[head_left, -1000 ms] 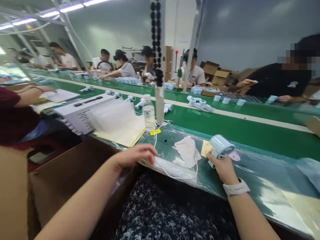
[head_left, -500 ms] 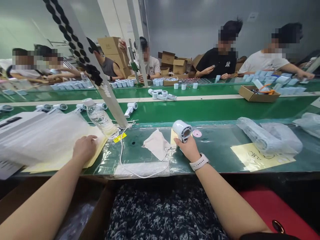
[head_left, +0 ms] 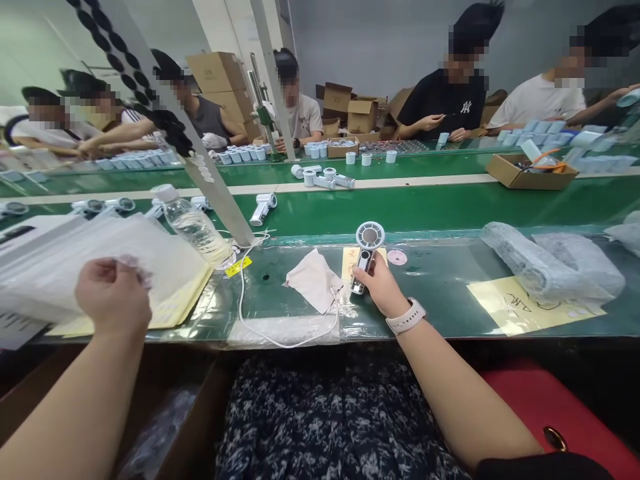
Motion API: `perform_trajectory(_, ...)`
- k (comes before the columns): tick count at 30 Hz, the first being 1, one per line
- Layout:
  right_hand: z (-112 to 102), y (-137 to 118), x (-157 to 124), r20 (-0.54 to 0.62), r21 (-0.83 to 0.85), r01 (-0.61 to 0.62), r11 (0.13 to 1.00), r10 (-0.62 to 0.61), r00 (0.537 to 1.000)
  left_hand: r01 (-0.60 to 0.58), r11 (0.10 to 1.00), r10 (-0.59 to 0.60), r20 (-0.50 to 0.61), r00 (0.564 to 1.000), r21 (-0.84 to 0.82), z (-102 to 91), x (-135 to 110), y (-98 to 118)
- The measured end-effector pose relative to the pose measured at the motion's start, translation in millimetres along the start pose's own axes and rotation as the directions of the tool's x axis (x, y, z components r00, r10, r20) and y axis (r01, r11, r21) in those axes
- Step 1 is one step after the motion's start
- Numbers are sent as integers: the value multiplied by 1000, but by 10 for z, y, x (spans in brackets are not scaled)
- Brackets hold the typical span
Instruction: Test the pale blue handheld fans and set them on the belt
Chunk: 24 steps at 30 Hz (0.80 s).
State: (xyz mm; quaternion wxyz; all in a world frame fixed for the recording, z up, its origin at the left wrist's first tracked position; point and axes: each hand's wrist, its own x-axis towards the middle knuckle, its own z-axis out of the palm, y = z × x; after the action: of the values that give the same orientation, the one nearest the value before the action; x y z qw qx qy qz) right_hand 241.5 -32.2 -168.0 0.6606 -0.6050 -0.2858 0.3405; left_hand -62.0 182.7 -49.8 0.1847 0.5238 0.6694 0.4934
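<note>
My right hand (head_left: 381,288) grips the handle of a small white and silver handheld fan (head_left: 371,237), held upright with its round grille towards me. Over the stack of translucent plastic bags (head_left: 165,257) on the left, my left hand (head_left: 114,293) is closed in a pinch. A crumpled bit of clear plastic film (head_left: 141,272) sticks out from its fingers. Between the hands lies a pale cloth (head_left: 311,279), with a white cable (head_left: 243,293) looped around it. Behind the fan, a yellow paper note (head_left: 350,264) is partly covered.
A water bottle (head_left: 193,223) leans by the slanted post (head_left: 227,207). Bubble-wrapped items (head_left: 530,267) lie on the right with a yellow sheet (head_left: 493,307). Fans (head_left: 263,208) rest on the green conveyor (head_left: 425,217). Several co-workers sit across it. An open carton (head_left: 170,400) stands below the table edge.
My left hand has lifted off the bag stack, moved left and closed on clear film. My right hand has turned the fan upright, grille facing me. The view has shifted slightly.
</note>
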Motion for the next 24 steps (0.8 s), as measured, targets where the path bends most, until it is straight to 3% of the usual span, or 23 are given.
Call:
perform_trajectory(3, -13, -27, -22, 33, 19, -7, 1000, 6, 999, -207, 972, 211, 21, 977, -107, -35, -244, 62)
perform_trajectory(5, -21, -51, -41, 55, 45, -11, 999, 9, 998, -345, 928, 366, 171, 915, -138, 0, -504, 48)
perform_trajectory(7, -24, -78, -68, 91, 91, -18, 996, 10, 996, -384, 915, 401, 366, 840, -123, 99, -811, 11)
perform_trajectory(8, -24, -93, -86, 115, 118, -22, 993, 8, 993, -406, 907, 409, 472, 781, -113, 167, -969, -7)
perform_trajectory(9, -22, -109, -104, 139, 145, -25, 989, 5, 990, -446, 890, 408, 607, 682, -97, 240, -1120, -18)
perform_trajectory(10, -19, -127, -123, 163, 168, -27, 985, -1, 987, -520, 852, 377, 763, 525, -63, 314, -1260, -23)
perform_trajectory(12, -12, -162, -158, 205, 201, -27, 979, -15, 979, -586, 807, 309, 900, 307, -77, 439, -1482, -16)
perform_trajectory(13, -9, -179, -170, 222, 210, -27, 977, -20, 975, -607, 790, 280, 931, 233, -86, 484, -1557, -8)
perform_trajectory(16, -6, -217, -182, 262, 211, -29, 977, -27, 965, -633, 768, 234, 962, 140, -95, 542, -1635, 4)
perform_trajectory(20, -1, -224, -183, 257, 141, 1, 990, -38, 966, -614, 781, 194, 979, 70, -111, 532, -1548, -27)
perform_trajectory(22, 28, -213, -232, 223, 81, 35, 996, -52, 973, -591, 798, 192, 979, 65, -117, 526, -1525, -52)
perform_trajectory(24, 88, -199, -338, 186, -48, 136, 990, -125, 975, -569, 814, 197, 976, 87, -113, 526, -1541, -87)
